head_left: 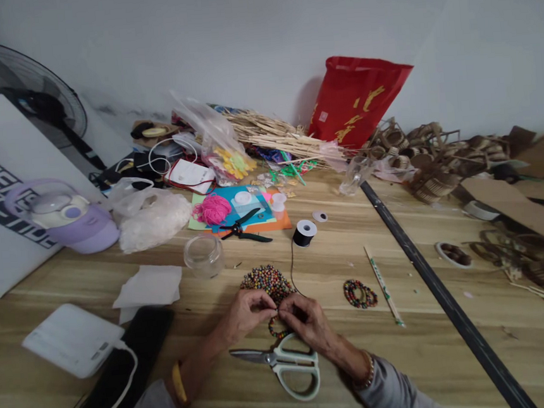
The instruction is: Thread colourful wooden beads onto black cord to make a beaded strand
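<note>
My left hand [247, 314] and my right hand [305, 318] meet fingertip to fingertip over the table, both closed in a pinch. A black cord [291, 269] runs from a spool [304, 233] down to my right fingers. Beneath the fingertips, a short strand of colourful beads [277, 332] curves in a loop; my left fingers pinch at its upper end, where detail is too small to see. Just behind my hands lies a heap of multicoloured beads [267, 282]. Scissors [286, 361] with pale green handles rest in front, blades pointing left.
Right of my hands are coiled bead bracelets [360, 293] and a green-white stick [384, 286]. A dark strip [441, 287] crosses the table. Behind stand pliers [243, 227], a clear jar [203, 256] and pink yarn [214, 209]. A white device [74, 339] with a cable lies left.
</note>
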A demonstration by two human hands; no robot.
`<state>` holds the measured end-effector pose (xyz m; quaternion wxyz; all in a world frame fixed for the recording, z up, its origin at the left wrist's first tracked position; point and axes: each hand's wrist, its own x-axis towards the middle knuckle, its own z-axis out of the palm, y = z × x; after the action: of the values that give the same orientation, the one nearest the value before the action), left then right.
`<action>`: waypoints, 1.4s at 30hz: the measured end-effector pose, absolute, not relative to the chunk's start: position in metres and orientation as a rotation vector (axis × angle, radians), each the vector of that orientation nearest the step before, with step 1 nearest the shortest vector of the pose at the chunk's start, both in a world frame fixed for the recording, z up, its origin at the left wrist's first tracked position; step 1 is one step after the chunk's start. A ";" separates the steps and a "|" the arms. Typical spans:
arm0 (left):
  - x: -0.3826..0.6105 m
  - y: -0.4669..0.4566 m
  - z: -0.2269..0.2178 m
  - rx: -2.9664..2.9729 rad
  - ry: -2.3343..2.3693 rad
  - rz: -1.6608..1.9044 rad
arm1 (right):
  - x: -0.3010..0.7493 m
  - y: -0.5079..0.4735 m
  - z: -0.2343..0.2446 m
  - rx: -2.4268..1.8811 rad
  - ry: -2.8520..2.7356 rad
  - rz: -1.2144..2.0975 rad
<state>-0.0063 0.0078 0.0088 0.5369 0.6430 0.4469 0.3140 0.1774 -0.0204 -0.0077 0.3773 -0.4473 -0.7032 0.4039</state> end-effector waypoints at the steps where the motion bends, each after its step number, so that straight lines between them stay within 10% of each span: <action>1: -0.006 0.008 0.009 1.524 1.062 0.748 | 0.178 -0.020 -0.008 -1.140 -1.796 1.033; 42: -0.009 0.008 0.022 1.656 1.009 0.784 | 0.176 -0.022 -0.002 -1.066 -1.801 0.983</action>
<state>-0.0091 0.0080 0.0219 0.5014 0.6850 0.4175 0.3242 0.1764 -0.0219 -0.0022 0.4027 -0.4221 -0.7129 0.3891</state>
